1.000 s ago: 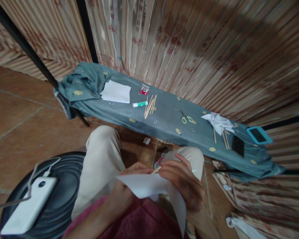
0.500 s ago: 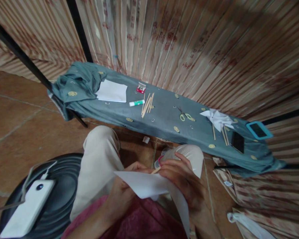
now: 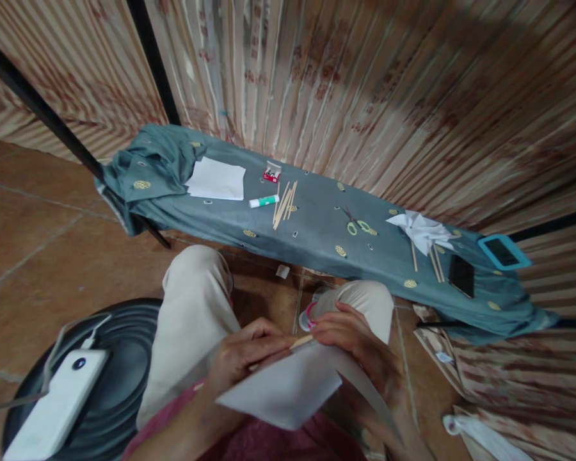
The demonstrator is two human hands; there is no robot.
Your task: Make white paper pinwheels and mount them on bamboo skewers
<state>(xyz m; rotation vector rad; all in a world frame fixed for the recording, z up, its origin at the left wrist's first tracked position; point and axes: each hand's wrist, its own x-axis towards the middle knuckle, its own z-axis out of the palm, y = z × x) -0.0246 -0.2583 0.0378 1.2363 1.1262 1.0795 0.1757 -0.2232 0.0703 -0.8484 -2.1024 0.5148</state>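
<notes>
Since half a second ago the white paper sheet [image 3: 283, 390] has dropped and flattened over the lap, its matte face now turned up; before, it curled higher between the hands. The left hand [image 3: 242, 358] pinches the sheet's upper edge together with a thin wooden stick [image 3: 301, 341], fingers closed on both. The right hand [image 3: 360, 349] lies against the sheet's right side near the stick's tip; it is blurred, so whether it grips the paper I cannot tell. Beyond the sheet, a narrow bench under creased grey-green cloth [image 3: 317, 234] carries a glue stick [image 3: 264, 202], loose pale sticks [image 3: 284, 205], scissors [image 3: 358, 225] and a folded paper pinwheel [image 3: 420, 232]. Left of the sheet, a smooth white power bank [image 3: 52, 413] rests on a ribbed black stool [image 3: 115, 384].
</notes>
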